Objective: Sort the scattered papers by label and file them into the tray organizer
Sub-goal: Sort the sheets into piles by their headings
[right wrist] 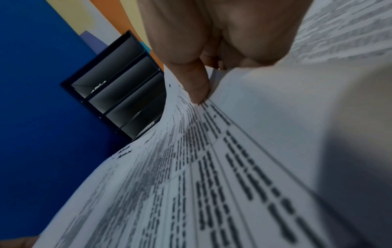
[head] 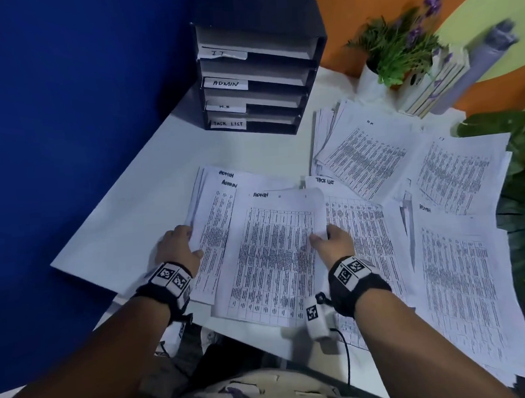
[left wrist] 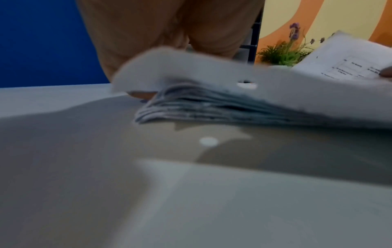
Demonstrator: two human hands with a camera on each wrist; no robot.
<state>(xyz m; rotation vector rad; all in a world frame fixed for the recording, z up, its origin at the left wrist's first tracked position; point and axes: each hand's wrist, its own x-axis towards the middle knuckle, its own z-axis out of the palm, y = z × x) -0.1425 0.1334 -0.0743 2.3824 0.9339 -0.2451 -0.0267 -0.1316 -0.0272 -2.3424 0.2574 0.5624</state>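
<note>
A black tray organizer with slots labelled IT, ADMIN, H.R and TASK LIST stands at the back of the white table. My left hand grips the left edge of a stack of ADMIN papers, thumb on top; the left wrist view shows that stack's lifted edge. My right hand pinches the right edge of a loose ADMIN sheet that overlaps the stack, thumb pressed on the sheet. A TASK LIST sheet lies under my right hand.
More piles lie to the right: an H.R pile, an IT sheet, another ADMIN pile. A potted plant and a white box stand at the back right. A blue wall borders the left.
</note>
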